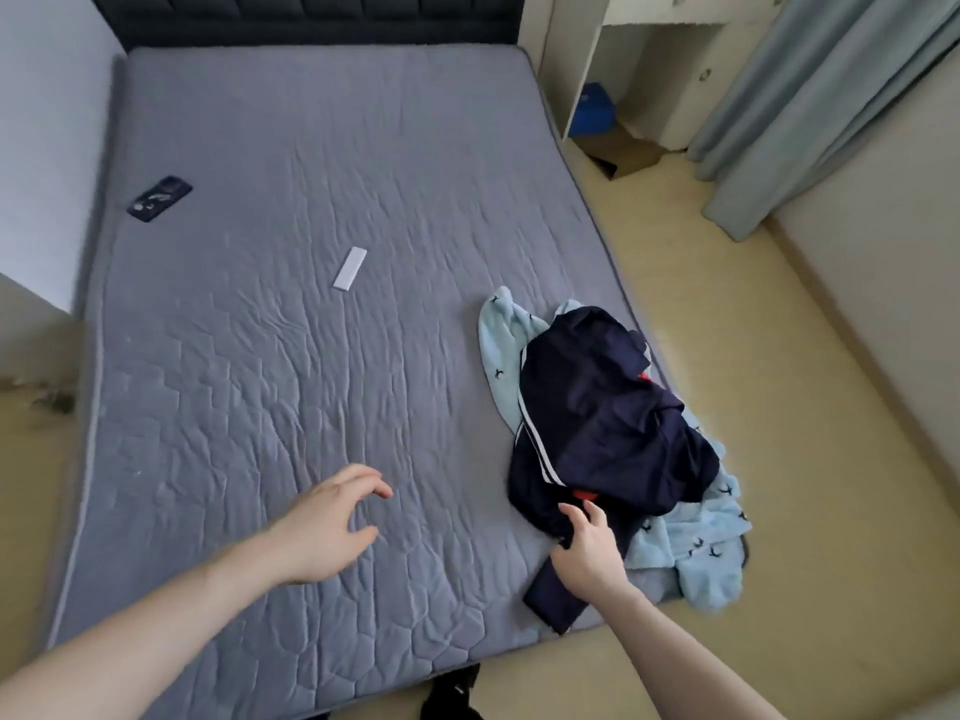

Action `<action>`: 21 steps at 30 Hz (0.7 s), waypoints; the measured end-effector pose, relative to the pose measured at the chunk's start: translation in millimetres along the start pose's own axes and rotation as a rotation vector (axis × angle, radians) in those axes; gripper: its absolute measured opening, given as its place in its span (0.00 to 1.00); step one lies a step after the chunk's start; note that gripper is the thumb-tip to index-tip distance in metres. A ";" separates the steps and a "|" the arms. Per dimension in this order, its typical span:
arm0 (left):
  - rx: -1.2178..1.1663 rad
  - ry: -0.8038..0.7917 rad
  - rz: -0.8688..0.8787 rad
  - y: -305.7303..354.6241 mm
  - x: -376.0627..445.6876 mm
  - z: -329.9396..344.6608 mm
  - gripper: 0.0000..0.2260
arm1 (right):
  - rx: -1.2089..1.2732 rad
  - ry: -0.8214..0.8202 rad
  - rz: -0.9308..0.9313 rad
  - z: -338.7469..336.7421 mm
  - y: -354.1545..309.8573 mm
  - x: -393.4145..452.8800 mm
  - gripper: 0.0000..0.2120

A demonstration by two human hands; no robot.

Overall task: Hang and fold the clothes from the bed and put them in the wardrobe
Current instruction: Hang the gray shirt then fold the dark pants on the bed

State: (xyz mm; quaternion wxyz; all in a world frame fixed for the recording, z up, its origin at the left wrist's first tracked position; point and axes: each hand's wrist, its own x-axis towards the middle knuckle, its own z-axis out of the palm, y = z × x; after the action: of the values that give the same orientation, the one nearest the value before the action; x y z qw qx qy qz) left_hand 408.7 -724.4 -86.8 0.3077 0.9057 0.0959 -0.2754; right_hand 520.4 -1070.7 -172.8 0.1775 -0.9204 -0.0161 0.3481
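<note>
Two garments lie heaped at the bed's (311, 252) near right corner: a navy garment (608, 418) atop a light blue one (701, 537). The right hand (589, 550) seemingly pinches the navy hem; the left hand (324, 527) hovers nearby, fingers spread.

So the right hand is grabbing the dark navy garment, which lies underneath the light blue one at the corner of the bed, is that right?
Not quite. The right hand does grip the dark navy garment at the corner of the bed, but the head view shows the navy garment lying on top of the light blue one, not underneath it.
</note>
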 end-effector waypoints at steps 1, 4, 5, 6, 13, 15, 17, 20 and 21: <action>0.005 -0.020 -0.018 -7.1 12.8 15.1 0.16 | -0.051 -0.032 -0.002 8.1 7.3 24.5 0.33; 0.012 -0.104 -0.094 -33.8 42.3 60.0 0.16 | -0.143 -0.095 0.017 39.1 16.6 91.8 0.36; 0.014 -0.121 -0.106 -42.9 51.8 73.7 0.15 | -0.151 -0.093 0.031 50.7 18.6 112.4 0.36; 0.009 -0.124 -0.111 -51.7 61.6 87.3 0.15 | -0.162 -0.081 0.048 60.4 21.0 133.4 0.36; -0.026 -0.114 -0.178 -90.0 95.2 141.3 0.15 | -0.357 -0.083 0.163 89.3 46.6 229.8 0.29; -0.065 -0.098 -0.188 -92.6 94.7 143.0 0.16 | -0.415 -0.070 0.142 89.4 54.3 238.1 0.29; -0.087 -0.071 -0.190 -92.2 90.5 140.3 0.17 | -0.399 -0.020 0.100 86.8 56.6 235.5 0.25; -0.111 -0.036 -0.196 -84.1 76.3 129.6 0.16 | -0.154 0.185 -0.055 71.3 45.6 209.3 0.13; -0.121 -0.026 -0.192 -79.6 71.1 126.5 0.16 | -0.040 0.289 -0.110 62.3 38.4 193.6 0.11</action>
State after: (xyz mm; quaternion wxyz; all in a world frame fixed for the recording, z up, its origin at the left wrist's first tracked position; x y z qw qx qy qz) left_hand 384.7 -738.2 -250.0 0.3352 0.8685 0.1947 -0.3089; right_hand 623.1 -1057.3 -352.0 0.1783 -0.9620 -0.0477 0.2012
